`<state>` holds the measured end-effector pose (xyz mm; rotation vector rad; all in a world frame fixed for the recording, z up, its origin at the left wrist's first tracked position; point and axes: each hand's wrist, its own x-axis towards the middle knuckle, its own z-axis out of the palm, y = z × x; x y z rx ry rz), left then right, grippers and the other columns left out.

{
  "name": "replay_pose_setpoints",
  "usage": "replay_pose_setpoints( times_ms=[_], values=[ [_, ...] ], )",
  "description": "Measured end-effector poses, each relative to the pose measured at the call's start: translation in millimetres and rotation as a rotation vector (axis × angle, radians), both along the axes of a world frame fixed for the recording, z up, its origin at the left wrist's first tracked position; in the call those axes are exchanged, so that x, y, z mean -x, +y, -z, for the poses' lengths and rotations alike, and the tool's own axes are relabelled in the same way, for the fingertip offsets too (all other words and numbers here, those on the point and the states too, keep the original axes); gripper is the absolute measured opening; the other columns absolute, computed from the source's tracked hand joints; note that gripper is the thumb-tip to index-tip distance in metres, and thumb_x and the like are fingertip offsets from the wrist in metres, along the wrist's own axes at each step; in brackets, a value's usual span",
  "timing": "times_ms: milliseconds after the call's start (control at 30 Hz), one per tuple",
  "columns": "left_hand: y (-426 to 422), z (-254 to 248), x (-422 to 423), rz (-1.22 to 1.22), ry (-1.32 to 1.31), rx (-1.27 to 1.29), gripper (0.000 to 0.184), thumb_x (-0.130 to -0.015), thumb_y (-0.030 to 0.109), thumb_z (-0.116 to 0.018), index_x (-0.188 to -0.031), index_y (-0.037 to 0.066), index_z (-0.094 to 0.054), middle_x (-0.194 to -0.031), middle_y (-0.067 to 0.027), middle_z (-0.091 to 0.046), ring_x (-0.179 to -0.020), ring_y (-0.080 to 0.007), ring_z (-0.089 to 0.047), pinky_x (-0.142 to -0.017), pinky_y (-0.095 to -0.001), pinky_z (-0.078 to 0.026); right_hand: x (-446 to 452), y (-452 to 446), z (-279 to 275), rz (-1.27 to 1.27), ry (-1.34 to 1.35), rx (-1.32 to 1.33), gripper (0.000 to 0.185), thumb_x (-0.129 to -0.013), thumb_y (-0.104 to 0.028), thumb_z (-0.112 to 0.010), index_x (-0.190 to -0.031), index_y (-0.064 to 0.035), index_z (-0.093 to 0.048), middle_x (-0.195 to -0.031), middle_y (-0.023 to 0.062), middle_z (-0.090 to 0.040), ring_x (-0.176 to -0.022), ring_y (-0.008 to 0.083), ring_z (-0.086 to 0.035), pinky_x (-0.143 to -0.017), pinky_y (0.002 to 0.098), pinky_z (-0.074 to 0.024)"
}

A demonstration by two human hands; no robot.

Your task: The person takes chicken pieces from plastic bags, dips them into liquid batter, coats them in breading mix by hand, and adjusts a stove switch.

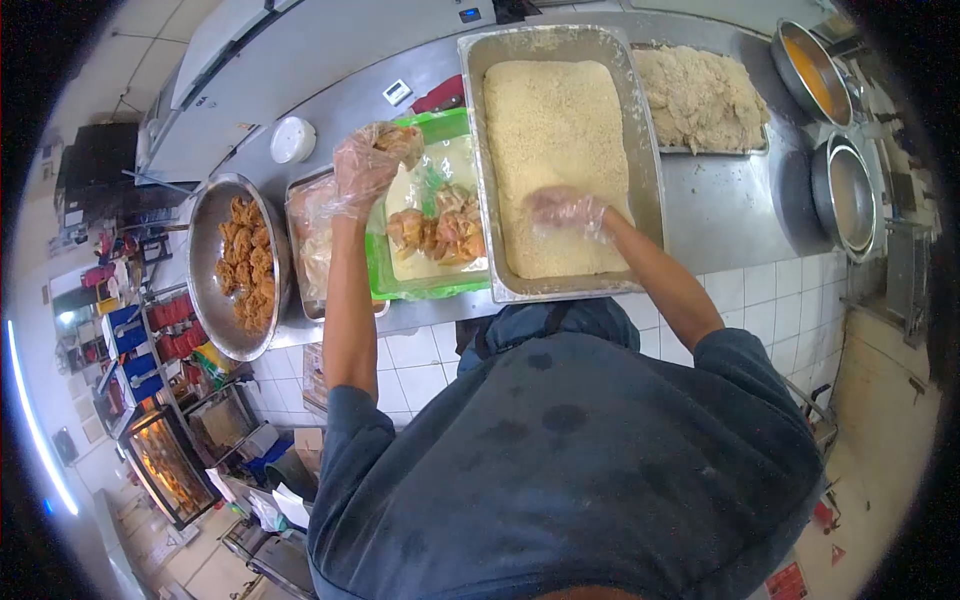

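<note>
1. Chicken pieces (pixel 458 238), raw-looking, are laid in pale liquid inside a green-lined tray (pixel 379 268) on the worktop (pixel 705 215).
2. The left hand (pixel 370 168), gloved in clear plastic, is held at ten o'clock from the pieces, over the tray's left side; its fingers are bent, but whether a piece is gripped cannot be told.
3. The right hand (pixel 562 210), also gloved, is placed at three o'clock from the pieces, at the surface of pale crumbs (pixel 555 110) in a deep metal pan (pixel 648 170); its fingers are blurred, so whether they are spread or pressed together cannot be told.
4. Browned pieces (pixel 243 262) are heaped in a steel bowl (pixel 203 255) at nine o'clock, well apart from the right hand.
</note>
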<state>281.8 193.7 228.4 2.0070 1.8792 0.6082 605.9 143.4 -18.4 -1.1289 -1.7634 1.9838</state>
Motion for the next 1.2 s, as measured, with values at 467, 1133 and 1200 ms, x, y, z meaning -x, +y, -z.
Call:
replay_pose_setpoints(
  times_ms=[467,1133,1200],
  values=[
    [-20.5,3.1,22.4,-0.069,0.016,0.009,0.026,-0.077,0.024,-0.077,-0.096,0.007,-0.073,-0.086,-0.0099,-0.073,-0.075,-0.0186,-0.068,-0.069,-0.0328,-0.053,60.3,264.2,85.4,0.248,-0.416,-0.875,0.038,-0.098,-0.032,-0.043,-0.125,-0.0103,-0.059,-0.132,0.0122,-0.056,-0.124,0.0313,-0.048,-0.108,0.0391,-0.0347],
    [-14.6,2.1,15.2,-0.113,-0.075,0.020,0.023,-0.077,0.024,-0.073,-0.093,0.007,-0.071,-0.085,-0.0141,-0.071,-0.078,-0.0266,-0.068,-0.071,-0.0354,-0.053,7.0,-17.0,-22.9,-0.594,-0.292,-1.196,0.054,-0.093,-0.044,-0.050,-0.141,-0.0206,-0.044,-0.154,0.0109,-0.026,-0.143,0.0299,-0.022,-0.117,0.0501,-0.0159],
    [-16.5,3.2,15.0,-0.095,-0.092,0.010,0.024,-0.077,0.025,-0.073,-0.094,0.008,-0.071,-0.085,-0.0146,-0.071,-0.078,-0.0271,-0.068,-0.071,-0.0359,-0.053,-1.6,3.7,-15.5,-0.417,-0.386,-1.247,0.052,-0.094,-0.050,-0.047,-0.140,-0.0260,-0.046,-0.156,0.0095,-0.023,-0.144,0.0300,-0.019,-0.117,0.0510,-0.0163]
  ],
)
